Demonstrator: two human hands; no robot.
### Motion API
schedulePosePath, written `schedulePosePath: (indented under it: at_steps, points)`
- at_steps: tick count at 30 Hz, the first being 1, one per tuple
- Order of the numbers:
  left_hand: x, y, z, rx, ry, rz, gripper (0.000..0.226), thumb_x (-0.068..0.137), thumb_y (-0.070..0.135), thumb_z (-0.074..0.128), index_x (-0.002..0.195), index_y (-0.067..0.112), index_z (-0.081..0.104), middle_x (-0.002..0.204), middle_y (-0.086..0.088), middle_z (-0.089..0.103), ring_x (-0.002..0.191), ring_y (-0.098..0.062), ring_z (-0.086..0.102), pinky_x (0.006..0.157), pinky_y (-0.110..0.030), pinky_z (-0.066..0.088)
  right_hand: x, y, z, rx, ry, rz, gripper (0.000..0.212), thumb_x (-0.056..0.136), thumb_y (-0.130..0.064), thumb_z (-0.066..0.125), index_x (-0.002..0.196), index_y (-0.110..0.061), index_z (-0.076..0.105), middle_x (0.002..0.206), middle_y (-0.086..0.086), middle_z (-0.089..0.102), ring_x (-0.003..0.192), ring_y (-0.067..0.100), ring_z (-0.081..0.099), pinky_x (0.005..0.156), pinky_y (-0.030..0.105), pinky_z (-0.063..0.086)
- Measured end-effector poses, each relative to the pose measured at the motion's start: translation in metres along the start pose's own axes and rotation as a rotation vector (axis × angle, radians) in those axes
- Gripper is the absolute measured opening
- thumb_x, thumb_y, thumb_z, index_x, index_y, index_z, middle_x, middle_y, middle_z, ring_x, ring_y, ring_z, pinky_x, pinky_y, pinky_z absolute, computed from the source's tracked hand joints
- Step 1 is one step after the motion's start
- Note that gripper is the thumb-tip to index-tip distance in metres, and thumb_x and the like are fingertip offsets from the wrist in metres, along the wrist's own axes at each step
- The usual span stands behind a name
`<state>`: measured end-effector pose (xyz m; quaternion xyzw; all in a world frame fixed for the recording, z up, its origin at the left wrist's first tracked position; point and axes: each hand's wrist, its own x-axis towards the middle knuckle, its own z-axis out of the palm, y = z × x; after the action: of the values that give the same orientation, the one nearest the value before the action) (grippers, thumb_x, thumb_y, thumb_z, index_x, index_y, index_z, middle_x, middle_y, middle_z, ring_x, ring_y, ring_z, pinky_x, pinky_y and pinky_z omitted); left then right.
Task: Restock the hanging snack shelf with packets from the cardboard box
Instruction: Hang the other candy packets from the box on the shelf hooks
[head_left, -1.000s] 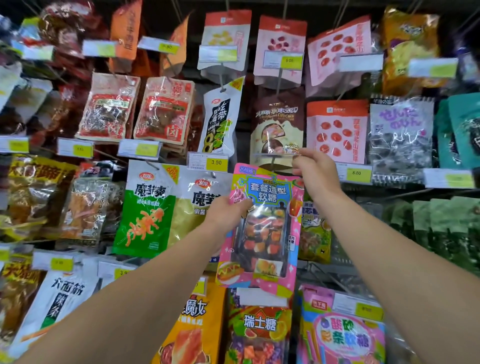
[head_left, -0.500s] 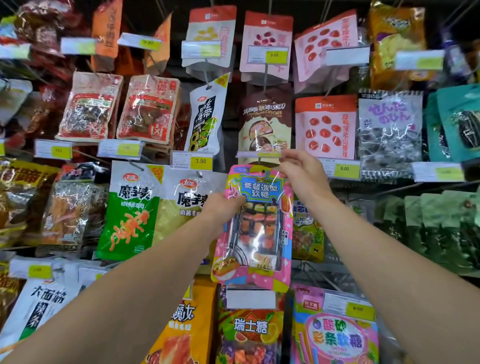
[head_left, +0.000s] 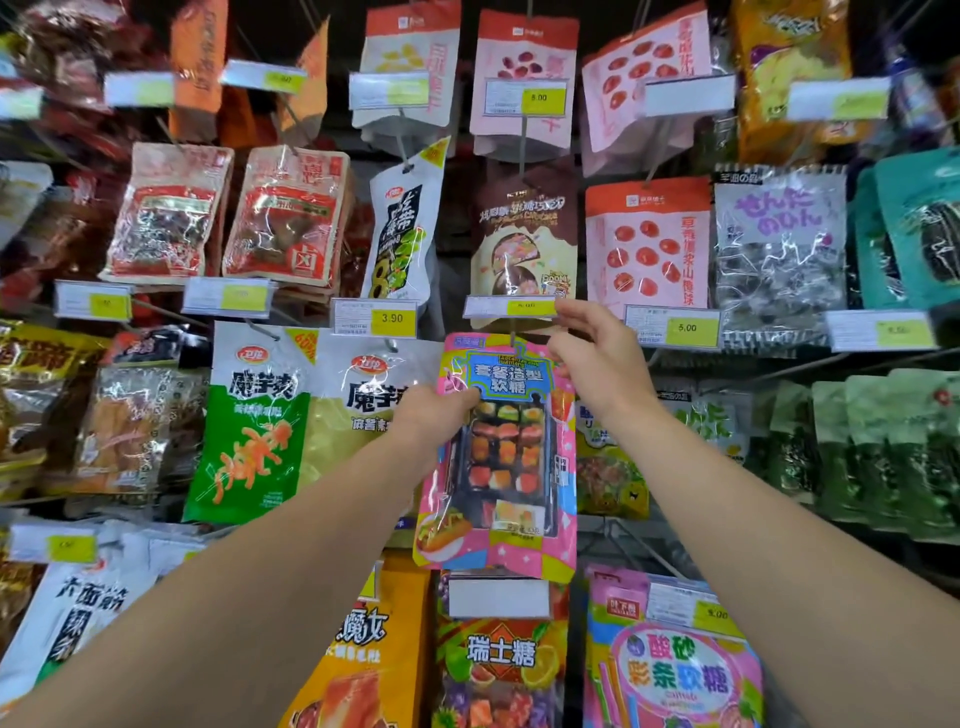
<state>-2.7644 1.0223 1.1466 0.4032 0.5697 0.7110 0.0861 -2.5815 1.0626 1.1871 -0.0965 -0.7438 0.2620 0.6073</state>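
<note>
Pink gummy packet (head_left: 501, 457) held at its peg.
It is gripped at its left edge by the left hand (head_left: 434, 415); the price tag (head_left: 511, 306) above is pinched by the right hand (head_left: 597, 358).

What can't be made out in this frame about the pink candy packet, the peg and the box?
- Head view: the pink candy packet hang hole and peg tip, covered by the right hand and the price tag.
- Cardboard box: out of frame.
- Left hand fingers: behind the packet's left edge; only the thumb shows.
- That tag's price: too blurred to read.
</note>
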Motion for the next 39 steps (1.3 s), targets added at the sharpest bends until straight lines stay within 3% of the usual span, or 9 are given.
schedulePosePath:
  at_steps: [4,9,12,15,18,23,29,33,39]
  points:
    - [-0.003,-0.006,0.002,0.097,0.0,0.028,0.038,0.087,0.042,0.068,0.094,0.004,0.066,0.091,-0.012,0.068,0.089,-0.029,0.064,0.08,-0.038,0.051,-0.01,0.011,-0.005,-0.091,-0.008,0.011,0.041,0.087,-0.015,0.063,0.124,-0.032,0.062,0.111,-0.024,0.061,0.108,-0.003,0.058,0.089,0.02,0.045]
    - [-0.015,-0.017,-0.003,0.238,-0.02,0.177,0.03,0.088,0.04,0.066,0.101,0.014,0.058,0.083,0.001,0.06,0.083,-0.021,0.057,0.07,-0.03,0.043,-0.031,0.043,-0.002,-0.287,-0.022,0.125,0.056,0.082,-0.021,0.07,0.135,-0.027,0.053,0.127,-0.007,0.054,0.111,0.015,0.058,0.098,0.036,0.048]
    - [-0.025,-0.025,-0.01,0.327,0.017,0.319,0.058,0.083,0.035,0.075,0.129,0.021,0.042,0.095,0.001,0.066,0.086,-0.016,0.063,0.071,-0.028,0.047,-0.047,0.062,0.004,-0.434,-0.085,0.151,0.079,0.078,-0.024,0.075,0.147,-0.03,0.037,0.145,-0.002,0.035,0.135,0.019,0.038,0.107,0.034,0.035]
    - [-0.033,-0.029,-0.016,0.474,0.054,0.522,0.064,0.086,0.029,0.073,0.141,0.029,0.04,0.095,-0.004,0.069,0.083,-0.019,0.064,0.064,-0.021,0.041,-0.053,0.074,0.01,-0.369,-0.147,0.17,0.089,0.079,-0.021,0.077,0.151,-0.036,0.026,0.152,-0.002,0.039,0.136,0.022,0.042,0.104,0.034,0.039]
    - [-0.023,-0.026,-0.018,0.603,0.014,0.508,0.054,0.087,0.024,0.071,0.137,0.028,0.052,0.118,-0.007,0.068,0.104,-0.027,0.063,0.081,-0.027,0.044,-0.043,0.078,0.013,-0.416,-0.121,0.115,0.086,0.081,-0.017,0.076,0.152,-0.028,0.029,0.15,0.004,0.045,0.136,0.025,0.044,0.1,0.029,0.037]
    - [-0.011,-0.022,-0.014,0.715,-0.123,0.39,0.074,0.084,0.015,0.071,0.148,0.028,0.037,0.138,-0.008,0.056,0.118,-0.03,0.056,0.091,-0.03,0.046,-0.032,0.093,0.021,-0.494,-0.121,0.12,0.088,0.084,-0.021,0.077,0.154,-0.027,0.023,0.152,0.009,0.042,0.137,0.031,0.043,0.108,0.039,0.037]
    - [-0.01,-0.04,-0.012,0.777,-0.232,0.335,0.097,0.082,0.012,0.074,0.156,0.032,0.015,0.145,-0.011,0.048,0.092,-0.023,0.065,0.073,-0.029,0.054,-0.04,0.117,0.032,-0.63,-0.117,0.16,0.09,0.089,-0.035,0.072,0.155,-0.033,0.01,0.153,0.01,0.038,0.134,0.035,0.047,0.103,0.05,0.044]
    - [-0.009,-0.043,-0.015,0.749,-0.276,0.312,0.095,0.086,0.015,0.071,0.156,0.033,0.01,0.135,-0.012,0.057,0.065,-0.007,0.056,0.045,-0.011,0.039,-0.042,0.117,0.034,-0.649,-0.119,0.158,0.09,0.09,-0.032,0.071,0.156,-0.031,0.009,0.155,0.01,0.034,0.132,0.035,0.049,0.102,0.05,0.045]
    - [-0.01,-0.043,-0.026,0.717,-0.281,0.329,0.08,0.087,0.018,0.068,0.153,0.031,0.024,0.127,-0.012,0.059,0.064,-0.017,0.058,0.061,-0.028,0.05,-0.044,0.105,0.031,-0.755,-0.105,0.215,0.091,0.086,-0.038,0.073,0.153,-0.03,0.012,0.155,0.008,0.027,0.132,0.037,0.047,0.1,0.051,0.048]
